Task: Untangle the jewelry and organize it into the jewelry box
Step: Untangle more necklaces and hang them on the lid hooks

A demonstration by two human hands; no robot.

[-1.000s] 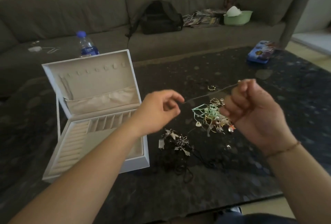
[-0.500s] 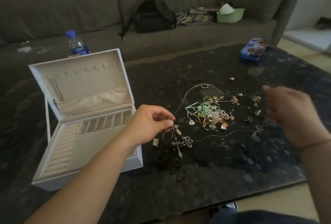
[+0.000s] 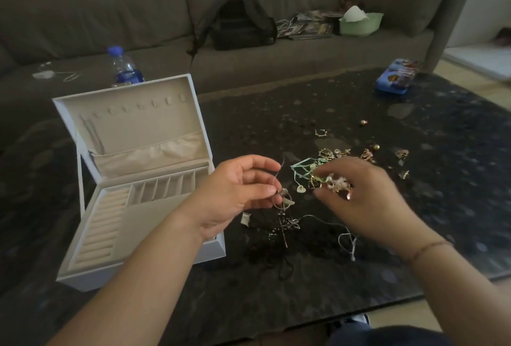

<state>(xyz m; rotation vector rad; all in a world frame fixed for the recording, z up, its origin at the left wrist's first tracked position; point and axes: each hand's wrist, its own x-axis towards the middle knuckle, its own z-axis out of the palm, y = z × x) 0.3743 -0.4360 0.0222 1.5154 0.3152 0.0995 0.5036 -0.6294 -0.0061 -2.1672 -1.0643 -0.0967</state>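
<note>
Jewelry first: a thin silvery chain (image 3: 277,180) is pinched between thumb and fingertip of the left hand (image 3: 237,193) at centre frame, just beside the tangled pile. One end curls upward from the pinch; the rest drops to a small pendant cluster (image 3: 284,199) below the fingers, so its long axis runs roughly top to bottom. The right hand (image 3: 365,202) comes in from the right, blurred, fingers bent over the green-and-gold knot of pieces (image 3: 318,174); whether it grips anything I cannot tell.

Loose earrings and charms (image 3: 370,153) lie scattered further up and right on the dark table (image 3: 276,304). A black cord heap (image 3: 276,251) sits lower centre, with a pale thread (image 3: 345,238) trailing beside it.

The white jewelry box (image 3: 138,207) stands open at left, lid up, and as far as I can see its slots hold nothing, so sorting has barely begun.

My read for this step: keep the pinch light, lift the chain slowly away from the cluster, and let the other hand steady the knot rather than tug, or the links may cinch tighter.
</note>
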